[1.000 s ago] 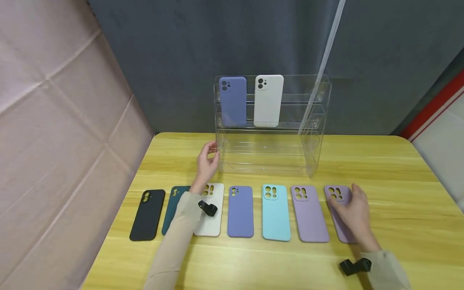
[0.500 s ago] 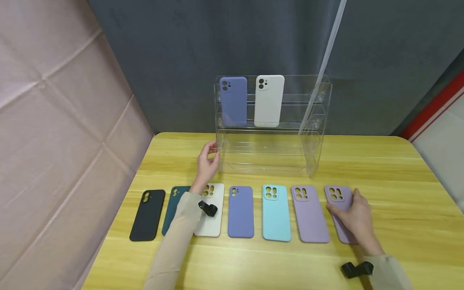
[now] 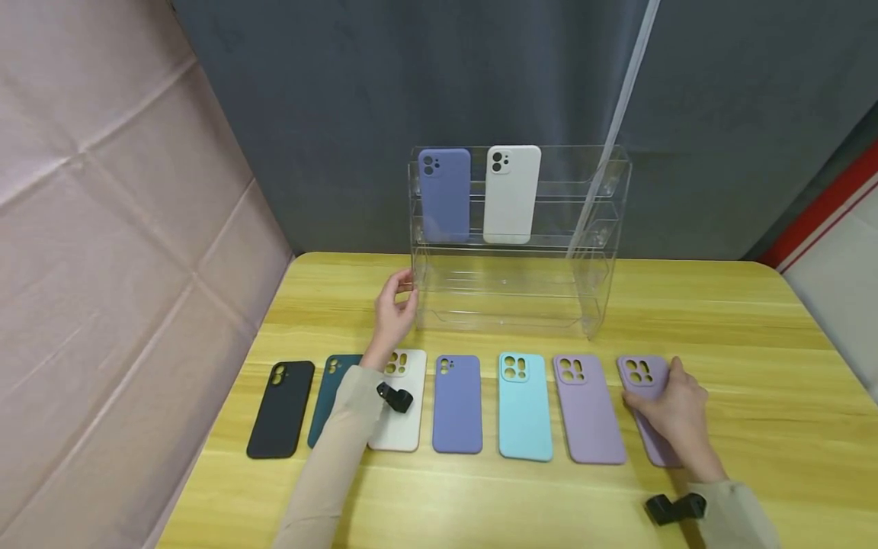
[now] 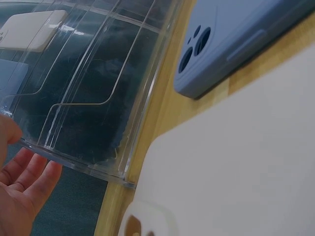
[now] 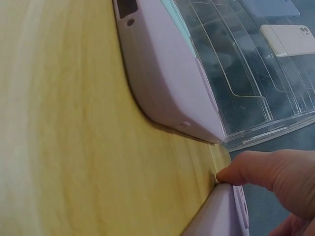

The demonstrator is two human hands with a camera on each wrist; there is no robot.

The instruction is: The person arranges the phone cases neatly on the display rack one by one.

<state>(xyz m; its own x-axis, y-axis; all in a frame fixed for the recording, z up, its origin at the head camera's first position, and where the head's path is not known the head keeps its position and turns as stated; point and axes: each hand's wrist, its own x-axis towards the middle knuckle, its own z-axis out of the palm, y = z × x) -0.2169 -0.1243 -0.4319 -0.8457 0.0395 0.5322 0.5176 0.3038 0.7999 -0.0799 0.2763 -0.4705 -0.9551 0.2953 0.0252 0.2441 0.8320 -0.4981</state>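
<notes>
My left hand (image 3: 395,311) pinches the left side panel of a clear acrylic display stand (image 3: 504,293); in the left wrist view, thumb and fingers lie on either side of the panel edge. At the right end of a row of phone cases, my right hand (image 3: 675,412) grips a light purple phone case (image 3: 648,393) across its width, thumb at the left edge. The far fingers are partly hidden. That case lies on the table, and the right wrist view shows the thumb (image 5: 246,167) at its edge. A second light purple case (image 3: 588,412) lies just left of it.
Further left lie a light blue case (image 3: 524,415), a violet one (image 3: 456,412), a white one (image 3: 407,423), a dark green one (image 3: 325,404) and a black one (image 3: 280,412). Another violet case (image 3: 446,202) and white case (image 3: 511,202) stand in the stand's upper tier.
My right hand has shifted slightly right and its thumb has come to the left edge of the purple phone case. The left hand has stayed at the stand.
</notes>
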